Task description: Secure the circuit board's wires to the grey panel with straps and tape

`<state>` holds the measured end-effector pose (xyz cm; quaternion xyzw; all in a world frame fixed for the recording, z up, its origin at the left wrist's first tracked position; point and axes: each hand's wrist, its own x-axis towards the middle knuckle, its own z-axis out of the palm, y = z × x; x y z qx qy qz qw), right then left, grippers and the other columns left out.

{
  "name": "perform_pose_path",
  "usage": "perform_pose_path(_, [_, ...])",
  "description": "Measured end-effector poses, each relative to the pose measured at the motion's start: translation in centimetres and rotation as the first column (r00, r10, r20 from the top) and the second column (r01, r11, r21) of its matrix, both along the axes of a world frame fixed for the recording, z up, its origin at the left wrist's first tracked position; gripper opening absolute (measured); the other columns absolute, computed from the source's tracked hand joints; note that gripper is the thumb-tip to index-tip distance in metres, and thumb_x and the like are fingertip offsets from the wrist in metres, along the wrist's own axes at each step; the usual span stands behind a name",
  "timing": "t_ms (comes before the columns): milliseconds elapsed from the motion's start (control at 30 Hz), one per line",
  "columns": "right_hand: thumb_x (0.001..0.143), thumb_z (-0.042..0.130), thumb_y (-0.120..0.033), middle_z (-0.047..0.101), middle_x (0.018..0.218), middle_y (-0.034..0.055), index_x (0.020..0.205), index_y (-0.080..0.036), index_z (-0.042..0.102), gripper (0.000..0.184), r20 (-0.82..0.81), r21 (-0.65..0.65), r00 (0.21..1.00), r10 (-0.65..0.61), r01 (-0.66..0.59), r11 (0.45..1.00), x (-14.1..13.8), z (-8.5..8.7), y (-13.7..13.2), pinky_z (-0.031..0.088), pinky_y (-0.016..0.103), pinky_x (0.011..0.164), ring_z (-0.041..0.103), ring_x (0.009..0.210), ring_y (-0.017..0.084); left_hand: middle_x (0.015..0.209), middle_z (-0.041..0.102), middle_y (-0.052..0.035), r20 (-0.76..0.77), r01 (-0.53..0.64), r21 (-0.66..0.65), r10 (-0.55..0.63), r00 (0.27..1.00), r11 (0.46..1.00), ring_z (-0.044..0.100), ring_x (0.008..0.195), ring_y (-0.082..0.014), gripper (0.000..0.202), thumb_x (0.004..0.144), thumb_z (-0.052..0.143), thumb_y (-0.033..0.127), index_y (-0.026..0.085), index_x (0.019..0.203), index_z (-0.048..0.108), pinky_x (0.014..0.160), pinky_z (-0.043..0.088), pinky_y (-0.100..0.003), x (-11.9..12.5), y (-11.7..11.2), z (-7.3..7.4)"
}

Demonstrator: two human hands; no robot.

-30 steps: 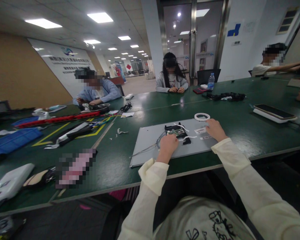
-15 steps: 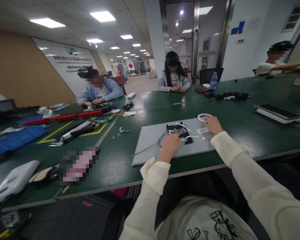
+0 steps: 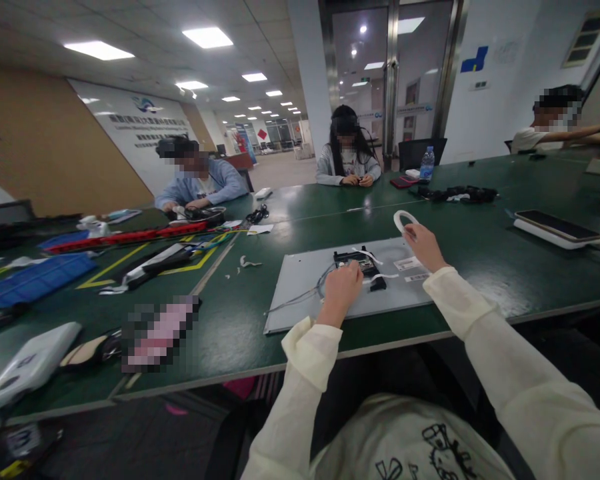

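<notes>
Plainly, the largest thing before us is the green surface (image 3: 230, 307), stretching far to both sides. On it, close to our edge, we have a flat grey panel (image 3: 295, 283). Well off to our left sits a blue tray (image 3: 37, 280), and across the surface, beyond the panel and to our right, a water bottle (image 3: 427, 165) stands upright.

Next come our hands. Our left hand (image 3: 343, 290) is over the panel with its fingers bent at the near side of a black frame (image 3: 351, 254); its own back hides the fingertips, so we cannot tell whether it grips anything. Our right hand (image 3: 424, 247) pinches a white roll of tape (image 3: 398, 223), tilted up above the panel's far right corner.

A thin grey cable (image 3: 295, 301) trails leftward across the panel. Smaller again, a white strip (image 3: 386, 276) lies beside the frame, and a printed label (image 3: 407, 264) sits on the panel near our right hand.
</notes>
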<state>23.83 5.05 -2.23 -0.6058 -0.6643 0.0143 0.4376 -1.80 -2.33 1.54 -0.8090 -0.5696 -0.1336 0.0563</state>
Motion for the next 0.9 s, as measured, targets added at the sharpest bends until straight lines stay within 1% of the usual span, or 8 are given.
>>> perform_pose_path(100, [0.088,0.050,-0.039,0.067,0.097,0.0090,0.110,-0.014,0.062,0.036,-0.202,-0.004,0.923,0.326,-0.334,0.943,-3.0,1.7,-1.9,0.045,0.032,0.084,0.061,0.087,0.019,0.114,0.061,-0.0134,0.200,0.007,0.146,-0.036,0.979,0.989,0.056,0.109,-0.0230,0.032,0.095,0.035,0.031,0.016,0.117,0.054,0.092,0.043,-0.034,-0.1,-0.2,0.4])
perform_pose_path(200, [0.084,0.055,-0.044,0.068,0.095,0.0073,0.103,-0.015,0.067,0.036,-0.321,-0.051,0.764,0.560,-0.604,0.795,-5.7,3.6,-3.8,0.046,0.031,0.080,0.062,0.086,0.018,0.133,0.050,-0.0147,0.401,0.027,0.254,-0.131,0.907,0.967,0.043,0.126,-0.0231,0.041,0.094,0.039,0.036,0.016,0.129,0.045,0.104,0.035,-0.037,-0.5,-0.3,0.6])
perform_pose_path(267, [0.083,0.058,-0.044,0.069,0.096,0.0071,0.100,-0.015,0.068,0.035,-0.364,-0.045,0.683,0.633,-0.692,0.721,-6.7,4.9,-4.7,0.046,0.030,0.078,0.061,0.086,0.018,0.129,0.053,-0.0129,0.538,0.105,0.226,-0.214,0.815,0.968,0.046,0.122,-0.0216,0.040,0.095,0.036,0.038,0.017,0.127,0.047,0.103,0.036,-0.036,-0.8,-0.3,0.8])
perform_pose_path(367, [0.080,0.062,-0.044,0.069,0.091,0.0066,0.095,-0.014,0.070,0.034,-0.400,-0.041,0.637,0.659,-0.731,0.681,-7.1,6.4,-5.4,0.047,0.030,0.075,0.061,0.082,0.017,0.107,0.063,-0.0085,0.736,0.306,0.106,-0.281,0.616,0.946,0.056,0.103,-0.0184,0.038,0.096,0.030,0.041,0.017,0.109,0.057,0.093,0.042,-0.032,-1.0,-0.2,1.1])
perform_pose_path(467, [0.078,0.064,-0.043,0.069,0.088,0.0061,0.092,-0.015,0.071,0.032,-0.431,-0.077,0.608,0.667,-0.761,0.644,-6.9,6.7,-5.8,0.047,0.031,0.078,0.062,0.082,0.018,0.089,0.063,-0.0056,0.849,0.452,-0.007,-0.234,0.474,0.892,0.058,0.089,-0.0170,0.041,0.094,0.035,0.046,0.016,0.087,0.060,0.086,0.044,-0.029,-0.9,0.0,1.2])
perform_pose_path(633, [0.077,0.065,-0.044,0.069,0.088,0.0054,0.092,-0.016,0.070,0.032,-0.514,-0.103,0.572,0.639,-0.781,0.616,-7.1,5.1,-5.6,0.047,0.030,0.077,0.061,0.081,0.017,0.065,0.050,0.0005,0.924,0.524,-0.137,-0.082,0.373,0.841,0.048,0.066,-0.0115,0.041,0.084,0.048,0.052,0.014,0.068,0.055,0.068,0.041,-0.024,-0.7,0.8,0.5])
perform_pose_path(767, [0.081,0.060,-0.045,0.063,0.074,0.0017,0.104,-0.015,0.066,0.039,-0.611,-0.095,0.460,0.644,-0.851,0.517,-7.2,3.9,-4.9,0.045,0.029,0.070,0.056,0.069,0.014,0.067,0.049,0.0011,0.970,0.542,-0.083,-0.058,0.238,0.836,0.046,0.065,-0.0103,0.036,0.082,0.054,0.049,0.014,0.071,0.057,0.067,0.039,-0.024,-0.9,1.2,0.1])
perform_pose_path(900, [0.081,0.060,-0.046,0.048,0.058,-0.0036,0.103,-0.014,0.066,0.040,-0.677,-0.082,0.413,0.609,-0.864,0.496,-6.8,3.5,-4.7,0.039,0.026,0.062,0.044,0.056,0.011,0.072,0.055,-0.0026,0.971,0.558,-0.130,-0.008,0.238,0.819,0.052,0.072,-0.0132,0.033,0.082,0.052,0.045,0.014,0.073,0.057,0.071,0.043,-0.026,-0.9,0.9,0.3])
